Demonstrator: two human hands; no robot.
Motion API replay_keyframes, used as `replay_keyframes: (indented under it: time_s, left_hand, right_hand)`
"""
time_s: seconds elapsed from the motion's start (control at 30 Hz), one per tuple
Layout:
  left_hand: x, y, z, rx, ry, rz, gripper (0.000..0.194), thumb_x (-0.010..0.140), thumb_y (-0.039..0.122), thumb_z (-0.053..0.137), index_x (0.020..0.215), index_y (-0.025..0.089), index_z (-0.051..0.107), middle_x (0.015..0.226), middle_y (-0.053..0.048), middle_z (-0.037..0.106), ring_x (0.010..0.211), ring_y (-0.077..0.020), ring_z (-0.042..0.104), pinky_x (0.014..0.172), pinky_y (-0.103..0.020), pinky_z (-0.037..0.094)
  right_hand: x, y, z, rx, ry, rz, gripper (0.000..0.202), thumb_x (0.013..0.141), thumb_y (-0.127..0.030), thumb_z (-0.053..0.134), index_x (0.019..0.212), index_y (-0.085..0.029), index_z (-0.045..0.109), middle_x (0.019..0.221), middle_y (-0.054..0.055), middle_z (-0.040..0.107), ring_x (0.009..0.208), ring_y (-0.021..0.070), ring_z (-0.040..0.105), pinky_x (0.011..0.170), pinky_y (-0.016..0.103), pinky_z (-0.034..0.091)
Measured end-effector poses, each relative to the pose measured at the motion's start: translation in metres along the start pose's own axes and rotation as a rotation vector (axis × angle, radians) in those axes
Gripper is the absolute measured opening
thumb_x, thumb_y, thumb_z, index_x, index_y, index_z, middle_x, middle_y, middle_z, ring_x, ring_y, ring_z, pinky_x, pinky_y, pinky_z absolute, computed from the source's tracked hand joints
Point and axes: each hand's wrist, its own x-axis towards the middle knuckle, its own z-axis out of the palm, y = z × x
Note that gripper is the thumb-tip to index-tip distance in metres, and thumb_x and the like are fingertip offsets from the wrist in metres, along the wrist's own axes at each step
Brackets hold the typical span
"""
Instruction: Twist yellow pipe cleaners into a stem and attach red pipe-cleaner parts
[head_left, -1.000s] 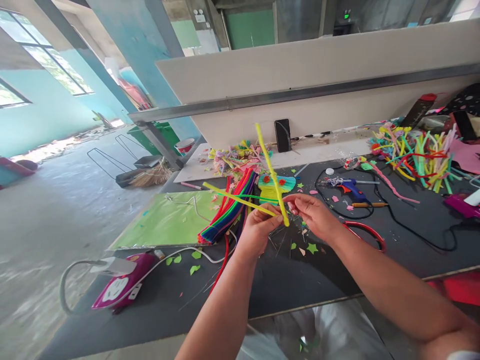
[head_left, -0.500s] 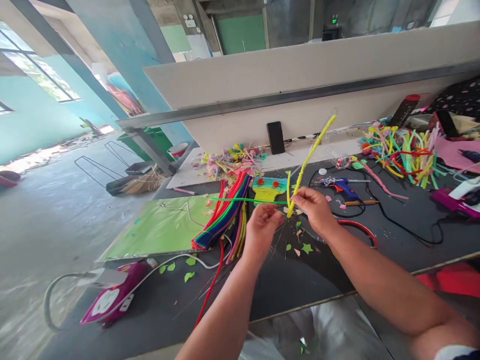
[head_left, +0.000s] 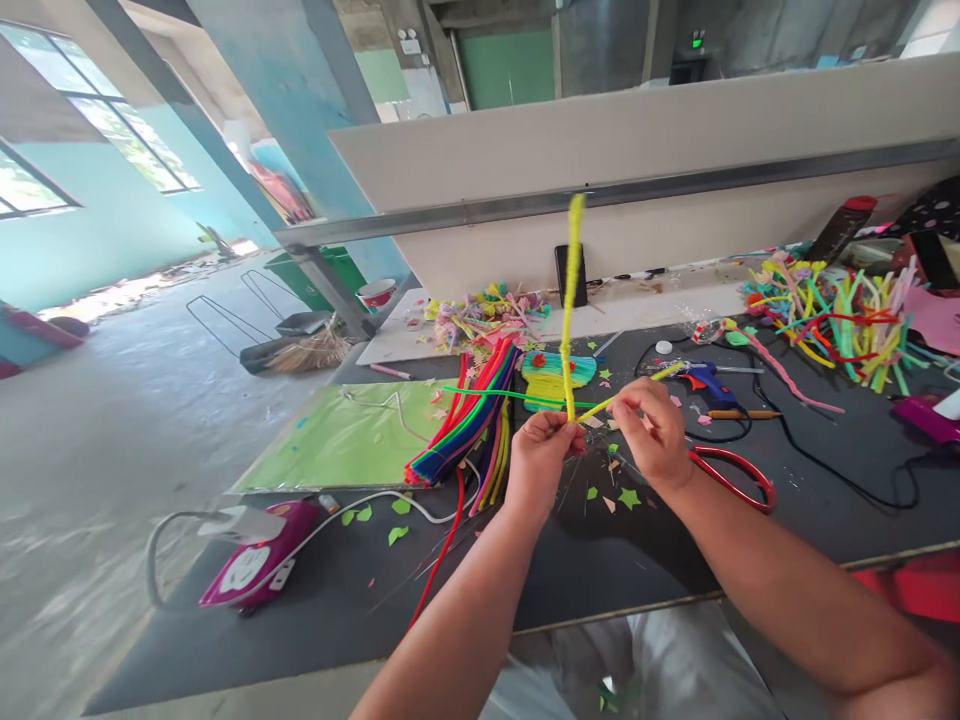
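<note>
My left hand pinches the lower end of a fuzzy yellow pipe cleaner stem, which stands almost upright above it. Between the fingers of my right hand is a thinner yellow pipe cleaner; it slants from the stem's base and its tip sticks out past the right fingers. A green pipe cleaner stretches leftward from near the hands, across a bundle of multicoloured pipe cleaners. Behind my left hand lies a turquoise and yellow pipe-cleaner piece with red flower shapes.
A blue glue gun and red looped handles lie to the right. Green sheets and a purple power strip are at left. A phone leans against the partition. Pipe-cleaner piles and paper scraps are scattered about.
The yellow stem has passed from my right hand to my left and swung upright. My right hand has moved right, pulling the thin yellow pipe cleaner from vertical to a rightward slant.
</note>
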Motion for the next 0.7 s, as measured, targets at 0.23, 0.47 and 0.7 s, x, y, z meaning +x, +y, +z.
replay_keyframes:
  time_s: [0.23, 0.47, 0.7]
  left_hand:
    - [-0.001, 0.014, -0.007, -0.185, -0.102, -0.080, 0.026, 0.064, 0.026, 0.077, 0.076, 0.012, 0.059, 0.064, -0.001, 0.063, 0.052, -0.0092, 0.057, 0.053, -0.023, 0.049]
    - [-0.002, 0.014, -0.012, -0.176, -0.204, -0.181, 0.027, 0.064, 0.028, 0.078, 0.075, 0.012, 0.059, 0.060, -0.001, 0.061, 0.049, -0.0101, 0.057, 0.049, -0.024, 0.050]
    - [-0.004, 0.012, -0.010, -0.108, -0.163, -0.237, 0.027, 0.059, 0.026, 0.078, 0.070, 0.012, 0.057, 0.053, 0.000, 0.058, 0.042, -0.0098, 0.053, 0.042, -0.025, 0.050]
  right_hand:
    - [-0.001, 0.007, 0.016, 0.066, -0.278, 0.231, 0.017, 0.084, -0.032, 0.058, 0.091, -0.022, 0.070, 0.082, 0.004, 0.069, 0.076, 0.0199, 0.062, 0.070, 0.033, 0.047]
    - [-0.001, 0.011, 0.015, -0.046, -0.204, -0.032, 0.011, 0.085, -0.027, 0.060, 0.082, -0.024, 0.070, 0.082, 0.005, 0.070, 0.082, 0.0211, 0.063, 0.078, 0.037, 0.048]
    - [-0.001, 0.014, 0.011, -0.298, -0.173, -0.348, 0.011, 0.084, -0.021, 0.061, 0.076, -0.025, 0.067, 0.077, 0.001, 0.069, 0.078, 0.0176, 0.058, 0.082, 0.037, 0.040]
